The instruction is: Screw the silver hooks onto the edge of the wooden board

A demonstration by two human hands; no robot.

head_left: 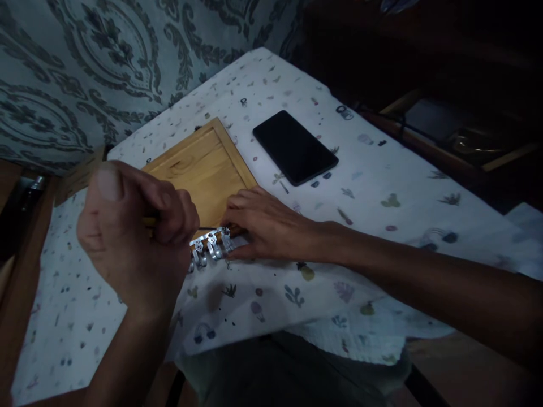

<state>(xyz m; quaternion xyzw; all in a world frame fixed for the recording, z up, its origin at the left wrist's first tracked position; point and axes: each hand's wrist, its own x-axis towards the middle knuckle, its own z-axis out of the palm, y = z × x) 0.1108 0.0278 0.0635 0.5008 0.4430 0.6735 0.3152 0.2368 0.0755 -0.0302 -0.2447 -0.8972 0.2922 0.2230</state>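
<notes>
A framed wooden board (190, 169) lies on the tablecloth, with a silver metal hook rack (212, 243) along its near edge. My left hand (136, 232) is closed in a fist around a screwdriver (207, 228). Only its thin dark shaft shows clearly, reaching toward the rack's right end; the handle is mostly hidden in my fingers. At the board's near right corner, my right hand (263, 226) grips the edge, fingers on top and thumb below, next to the last hook. Part of the rack is hidden behind my left hand.
A black smartphone (294, 147) lies to the right of the board. The white printed tablecloth (339, 288) covers the table. Behind the far left side is a patterned wall (114, 56), with a piece of cardboard (78, 175) beside the table edge.
</notes>
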